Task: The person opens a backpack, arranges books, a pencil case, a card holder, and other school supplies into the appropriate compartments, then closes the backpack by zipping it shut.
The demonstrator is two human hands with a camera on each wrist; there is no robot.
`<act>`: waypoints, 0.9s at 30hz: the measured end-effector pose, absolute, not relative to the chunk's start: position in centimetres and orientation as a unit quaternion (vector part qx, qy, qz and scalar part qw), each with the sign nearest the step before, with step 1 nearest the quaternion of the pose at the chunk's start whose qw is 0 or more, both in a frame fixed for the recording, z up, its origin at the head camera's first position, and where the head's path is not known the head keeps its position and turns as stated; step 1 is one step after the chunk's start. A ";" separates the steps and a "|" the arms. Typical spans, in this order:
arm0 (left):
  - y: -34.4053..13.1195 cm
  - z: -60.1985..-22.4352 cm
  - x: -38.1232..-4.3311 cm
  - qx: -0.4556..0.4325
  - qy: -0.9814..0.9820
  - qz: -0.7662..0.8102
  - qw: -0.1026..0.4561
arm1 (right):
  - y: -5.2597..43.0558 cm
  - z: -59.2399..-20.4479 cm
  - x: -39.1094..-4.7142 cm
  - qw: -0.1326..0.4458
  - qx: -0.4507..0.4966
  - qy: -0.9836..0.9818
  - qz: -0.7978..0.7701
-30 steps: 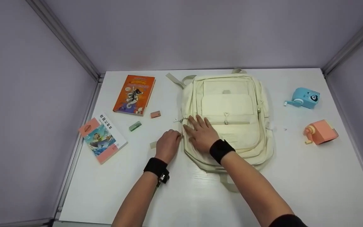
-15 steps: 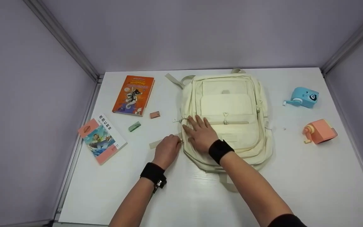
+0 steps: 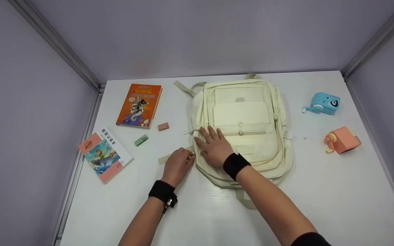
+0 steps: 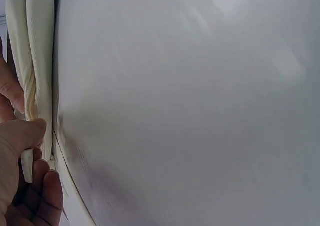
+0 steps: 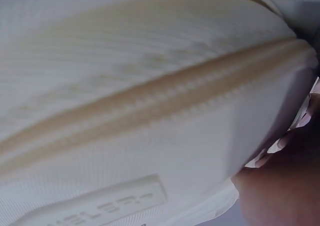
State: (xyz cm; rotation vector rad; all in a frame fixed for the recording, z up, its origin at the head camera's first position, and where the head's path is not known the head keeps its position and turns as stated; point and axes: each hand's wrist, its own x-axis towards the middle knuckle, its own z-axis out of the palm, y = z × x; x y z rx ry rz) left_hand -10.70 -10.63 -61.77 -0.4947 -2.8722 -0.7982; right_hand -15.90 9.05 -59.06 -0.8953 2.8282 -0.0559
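A cream backpack lies flat on the white table, front side up. At its left edge my left hand pinches a small pale zipper pull between thumb and fingers, as the left wrist view shows. My right hand rests with fingers spread on the left part of the backpack's front. A zipper line and a raised label fill much of the right wrist view. Part of a grey-beige strap sticks out behind my left hand.
To the left lie an orange book, a book with a sea picture, a pink eraser and a green eraser. On the right stand blue and coral crank pencil sharpeners. Walls enclose the table.
My left hand has slid a little way along the backpack's left edge toward the near side, uncovering more of the strap. The right hand stays in place on the bag. The head view shifts slightly.
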 end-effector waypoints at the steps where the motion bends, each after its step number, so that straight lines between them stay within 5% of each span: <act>1: -10.7 -61.9 -10.7 -0.164 -0.949 -0.262 0.065 | 9.0 -59.1 -15.9 0.088 -0.301 0.950 -0.017; 14: -10.6 -62.1 -10.7 -0.120 -0.951 -0.282 0.030 | 10.0 -58.1 -15.4 0.117 -0.323 0.936 -0.074; 27: -10.5 -61.5 -10.8 -0.098 -0.949 -0.299 0.014 | 12.0 -56.5 -11.3 0.132 -0.293 0.945 -0.066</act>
